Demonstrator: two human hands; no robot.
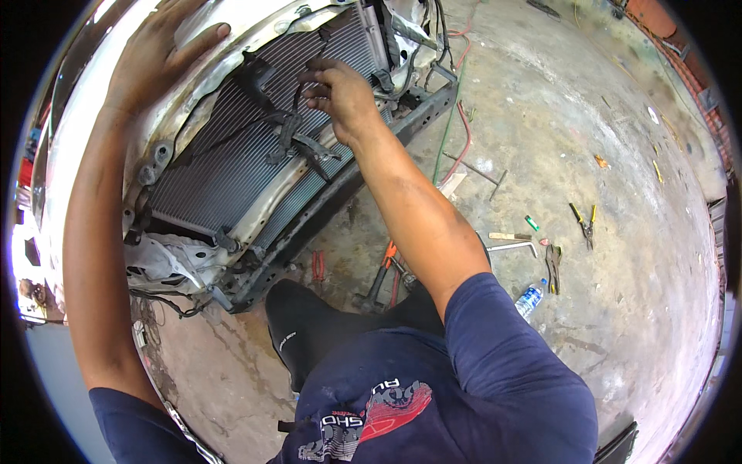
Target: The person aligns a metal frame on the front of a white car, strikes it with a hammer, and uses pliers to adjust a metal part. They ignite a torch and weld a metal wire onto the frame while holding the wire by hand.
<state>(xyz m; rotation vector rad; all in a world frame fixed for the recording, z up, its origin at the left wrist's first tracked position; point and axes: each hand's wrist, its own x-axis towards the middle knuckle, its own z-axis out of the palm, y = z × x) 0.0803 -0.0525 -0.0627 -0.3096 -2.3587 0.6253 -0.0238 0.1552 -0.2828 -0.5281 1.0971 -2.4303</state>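
The stripped front of a white car fills the upper left, with a radiator (211,179) behind a dark bracket and latch assembly (282,135) and wiring. My left hand (158,56) lies on the white body panel (97,42) along the top edge, fingers stretched and thumb out. My right hand (344,99) hovers over the radiator, beside a dangling dark cable and above the latch assembly, its fingers loosely curled and apart with nothing visible in them. A dark crossbeam (286,236) runs diagonally below the radiator, under my right forearm.
On the concrete floor (618,309) lie red and green hoses (464,131), a T-handled wrench (483,174), yellow-handled cutters (586,228), pliers (553,271), an L-shaped bar (516,247), a plastic bottle (529,299), red-handled pliers (318,267) and a large orange-handled tool (377,278) near my legs.
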